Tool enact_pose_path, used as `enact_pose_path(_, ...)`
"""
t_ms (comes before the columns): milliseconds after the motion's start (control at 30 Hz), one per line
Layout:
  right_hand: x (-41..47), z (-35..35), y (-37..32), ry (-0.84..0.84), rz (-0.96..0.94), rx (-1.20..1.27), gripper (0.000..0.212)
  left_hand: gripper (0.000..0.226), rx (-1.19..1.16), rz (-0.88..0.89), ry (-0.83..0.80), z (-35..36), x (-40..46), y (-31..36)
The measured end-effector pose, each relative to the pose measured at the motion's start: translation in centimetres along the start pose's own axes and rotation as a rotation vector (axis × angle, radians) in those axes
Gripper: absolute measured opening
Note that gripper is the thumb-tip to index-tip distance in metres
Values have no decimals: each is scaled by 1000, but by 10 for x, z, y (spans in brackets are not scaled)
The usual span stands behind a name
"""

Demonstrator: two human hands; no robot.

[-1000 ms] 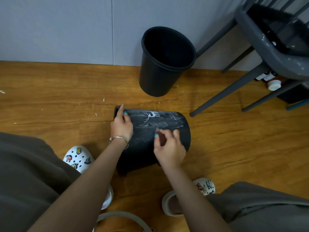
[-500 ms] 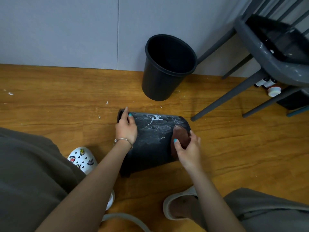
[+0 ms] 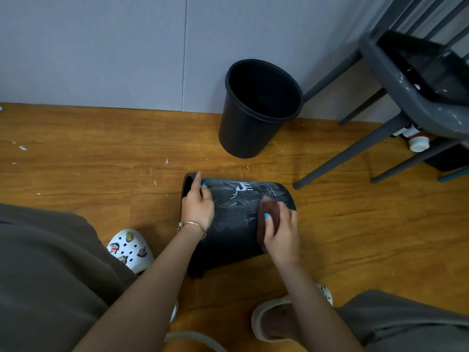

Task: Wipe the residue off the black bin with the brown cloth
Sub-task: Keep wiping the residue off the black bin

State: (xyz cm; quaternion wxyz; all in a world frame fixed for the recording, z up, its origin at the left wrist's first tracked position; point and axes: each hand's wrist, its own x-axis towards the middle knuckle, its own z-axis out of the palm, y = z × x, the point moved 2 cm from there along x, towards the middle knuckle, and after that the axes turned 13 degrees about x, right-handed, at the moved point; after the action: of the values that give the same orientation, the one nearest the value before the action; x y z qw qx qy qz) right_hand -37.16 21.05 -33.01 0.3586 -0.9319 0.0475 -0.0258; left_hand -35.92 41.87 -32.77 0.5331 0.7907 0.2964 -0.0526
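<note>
- Head view: black bin [image 3: 233, 224] on its side on floor, streaked white
- left hand [image 3: 198, 207] grips its rim
- right hand [image 3: 281, 232] presses brown cloth [image 3: 266, 212], fingers curled round it, against bin's wall

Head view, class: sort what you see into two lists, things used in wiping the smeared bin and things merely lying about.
In use:
lying bin
brown cloth
left hand, steadying the bin's rim
right hand, pressing the cloth

Lying about:
upright bin
grey chair
white scraps

Black bin [image 3: 233, 224] on side, white-smeared; brown cloth [image 3: 266, 212] atop.
</note>
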Motion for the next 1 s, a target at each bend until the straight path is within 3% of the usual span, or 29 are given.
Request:
enact_pose_path(100, -9, 18, -20, 161, 110, 107, 45, 46, -28, -9, 18, 1, 5, -1)
enact_pose_path(267, -23, 32, -38, -81, -180, 73, 55, 45, -16, -5, 33, 1, 8, -5)
enact_pose_path(333, -8, 18, -21, -100, -165, 12, 51, 45, -11, 5, 16, 2, 10, -4)
enact_pose_path(500, -12, 31, -38, 165, 71, 13, 49, 45, -15, 7, 34, 1, 13, 0)
enact_pose_path(667, -26, 38, -47, -59, -226, 1, 48, 44, -29, 0, 26, 0, 16, -3)
enact_pose_path(767, -7, 15, -18, 24, -82, -53, 49, 45, -56, 1, 14, 1, 14, -1)
enact_pose_path(867, -17, 28, -34, 153, 30, -16, 50, 45, -89, -8, 27, 4, 12, 0)
enact_pose_path(1000, -55, 58, -70, -25, -192, 56, 50, 44, -106, -3, 49, 1, 8, -1)
